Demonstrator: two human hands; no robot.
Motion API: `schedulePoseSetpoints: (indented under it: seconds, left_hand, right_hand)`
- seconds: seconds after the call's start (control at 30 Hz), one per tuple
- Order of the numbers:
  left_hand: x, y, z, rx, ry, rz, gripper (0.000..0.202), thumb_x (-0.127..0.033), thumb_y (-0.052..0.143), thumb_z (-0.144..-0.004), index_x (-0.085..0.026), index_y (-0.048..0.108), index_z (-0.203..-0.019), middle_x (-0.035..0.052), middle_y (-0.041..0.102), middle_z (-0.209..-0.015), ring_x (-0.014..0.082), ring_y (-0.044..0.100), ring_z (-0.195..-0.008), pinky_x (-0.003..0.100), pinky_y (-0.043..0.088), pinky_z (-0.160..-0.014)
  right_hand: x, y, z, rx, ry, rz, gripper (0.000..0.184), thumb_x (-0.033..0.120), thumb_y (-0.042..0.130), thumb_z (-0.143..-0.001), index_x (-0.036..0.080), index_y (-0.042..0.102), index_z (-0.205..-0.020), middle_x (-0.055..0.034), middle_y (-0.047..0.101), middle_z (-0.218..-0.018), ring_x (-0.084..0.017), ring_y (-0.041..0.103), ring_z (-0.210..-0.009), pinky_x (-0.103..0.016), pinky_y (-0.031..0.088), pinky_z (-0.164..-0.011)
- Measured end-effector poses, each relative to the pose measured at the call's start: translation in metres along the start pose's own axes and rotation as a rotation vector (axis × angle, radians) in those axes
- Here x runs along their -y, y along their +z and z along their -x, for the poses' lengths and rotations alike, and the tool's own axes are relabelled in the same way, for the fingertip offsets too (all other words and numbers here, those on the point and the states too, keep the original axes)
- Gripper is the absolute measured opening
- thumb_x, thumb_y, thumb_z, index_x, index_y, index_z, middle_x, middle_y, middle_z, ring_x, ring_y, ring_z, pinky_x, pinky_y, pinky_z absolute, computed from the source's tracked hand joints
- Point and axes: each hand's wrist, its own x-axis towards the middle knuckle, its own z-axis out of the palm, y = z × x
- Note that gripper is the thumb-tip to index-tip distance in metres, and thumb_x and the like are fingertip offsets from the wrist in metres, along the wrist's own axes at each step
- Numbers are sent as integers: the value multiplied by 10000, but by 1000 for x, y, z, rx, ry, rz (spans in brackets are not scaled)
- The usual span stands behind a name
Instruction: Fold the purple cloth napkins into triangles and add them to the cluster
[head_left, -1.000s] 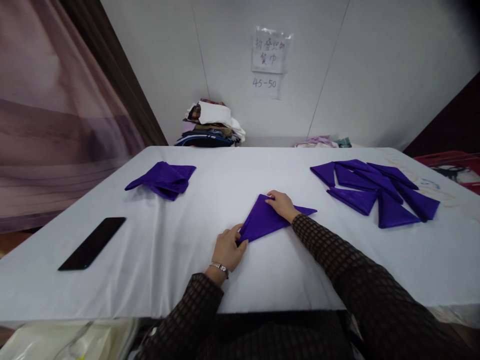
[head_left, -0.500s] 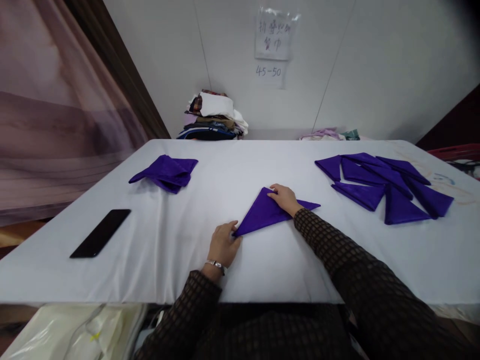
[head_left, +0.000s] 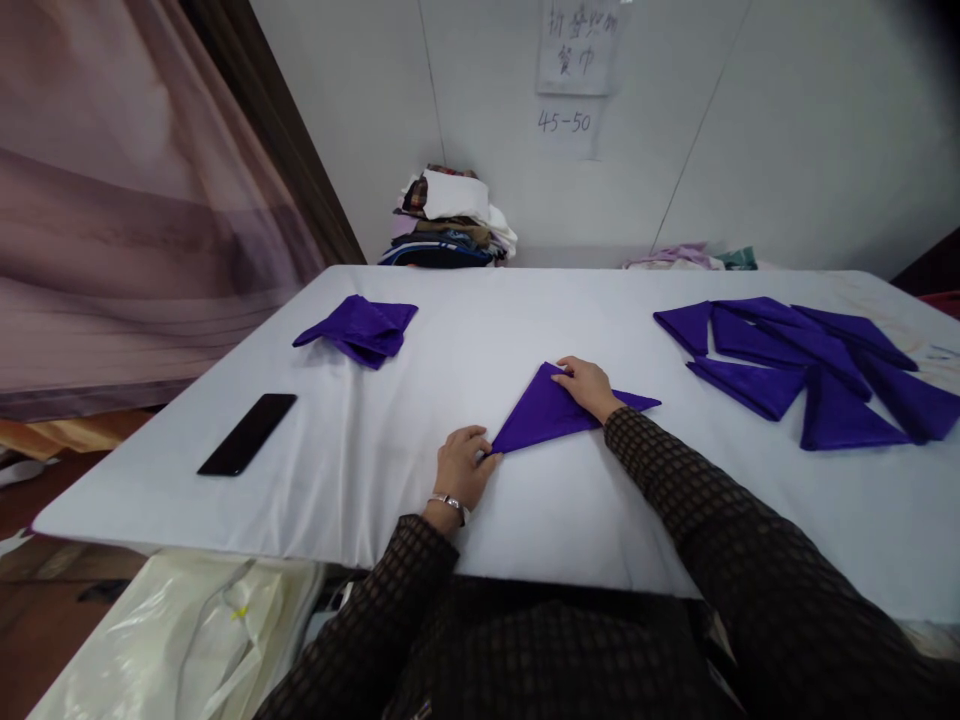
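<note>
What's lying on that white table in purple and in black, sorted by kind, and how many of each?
Purple triangle napkin in the middle: 1
Folded purple triangles at the right: about 7, overlapping
Loose purple heap at the left: 1
Black phone: 1
Total: about 10

We record a purple napkin [head_left: 547,415], purple folded triangles [head_left: 810,360], a white tablecloth [head_left: 525,320], a black phone [head_left: 247,434] and dark brown checked sleeves [head_left: 712,510].
</note>
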Motion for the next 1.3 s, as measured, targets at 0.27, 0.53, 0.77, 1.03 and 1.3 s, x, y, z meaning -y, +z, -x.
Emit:
schedulePoseSetpoints:
  seconds: [0.27, 0.53, 0.77, 1.03, 1.3]
  left_hand:
    - [-3, -3, 1, 34, 5, -50, 145, -245, 536, -817, -222, 609, -693, 44, 618, -1131, 238, 510, -1109, 452, 410, -915]
    - [-7, -7, 1, 56, 48, -128, 132, -222, 512, -822, -217, 588, -715, 54, 618, -1129, 231, 511, -1123, 443, 394, -929]
    - [-40, -19, -29, 95, 206, -225, 200, -328, 480, -869, -221, 614, -972, 91, 582, -1237, 233, 482, -1189, 459, 344, -993]
    - [-72, 50, -104, 291, 418, -303, 495, -292, 392, -891, -143, 359, -1362, 128, 327, -1479, 256, 227, -1381, 490, 180, -1110]
    - [-56, 67, -112, 319, 369, -362, 566, -366, 326, -904, -126, 289, -1415, 138, 285, -1497, 271, 181, -1396, 491, 158, -1115]
  right_hand:
    - [6, -2, -3, 33, -22, 66, 338, 379, 594, -834, 216, 604, -1130, -59, 683, -989, -218, 610, -912, -290, 417, -725]
    - [5, 0, -1, -26, -32, 116, 381, 430, 598, -826, 191, 592, -1121, -70, 628, -1007, -212, 559, -943, -286, 408, -751]
    - [6, -1, 1, -39, -40, 98, 414, 432, 613, -819, 185, 573, -1149, -82, 604, -998, -219, 539, -942, -297, 405, -762]
    - [6, -2, -3, -25, 2, 78, 394, 344, 588, -839, 178, 554, -1194, -89, 614, -1039, -212, 538, -984, -303, 406, -829]
    - [28, -14, 16, -62, -184, 32, 436, 429, 478, -900, 185, 512, -1259, -110, 533, -1282, -220, 431, -1213, -365, 300, -1016]
